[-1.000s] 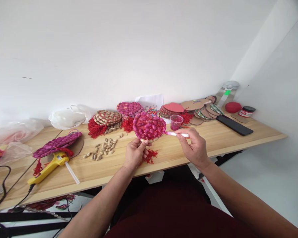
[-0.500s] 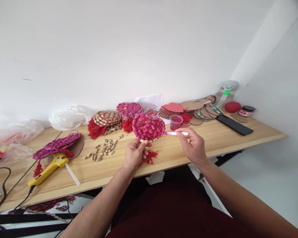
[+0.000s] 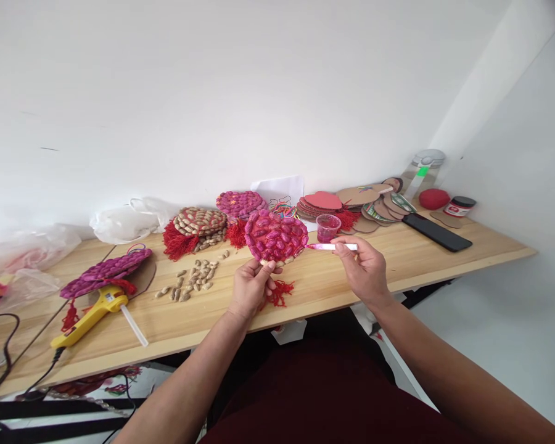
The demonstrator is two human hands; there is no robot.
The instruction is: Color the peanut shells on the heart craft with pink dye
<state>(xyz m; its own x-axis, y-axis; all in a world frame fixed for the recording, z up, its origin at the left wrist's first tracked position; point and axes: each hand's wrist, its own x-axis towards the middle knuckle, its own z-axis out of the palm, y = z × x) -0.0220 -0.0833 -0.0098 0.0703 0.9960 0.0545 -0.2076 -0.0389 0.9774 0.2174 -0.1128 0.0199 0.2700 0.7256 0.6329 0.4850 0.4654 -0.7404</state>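
Note:
My left hand (image 3: pixel 253 287) is closed on the lower edge of a heart-shaped peanut plaque (image 3: pixel 276 237), held up over the table. Most of its peanuts are magenta; a few along the bottom edge are bare tan. A red tassel (image 3: pixel 281 295) hangs beneath it. My right hand (image 3: pixel 364 268) pinches a white-handled paintbrush (image 3: pixel 333 246) whose pink tip is at the plaque's right edge; I cannot tell whether it touches. Just behind the brush stands a clear plastic cup (image 3: pixel 328 228) with magenta paint in it.
Loose peanuts (image 3: pixel 197 277) and a yellow glue gun (image 3: pixel 92 314) lie to the left, beside a purple peanut plaque (image 3: pixel 106 271). Along the wall are more plaques, cardboard hearts (image 3: pixel 321 202) and plastic bags (image 3: pixel 127 222). A black phone (image 3: pixel 437 233) is at right.
My right hand has shifted slightly right with the paintbrush, its tip moving a little outward along the plaque's edge. My left hand and the plaque have barely moved.

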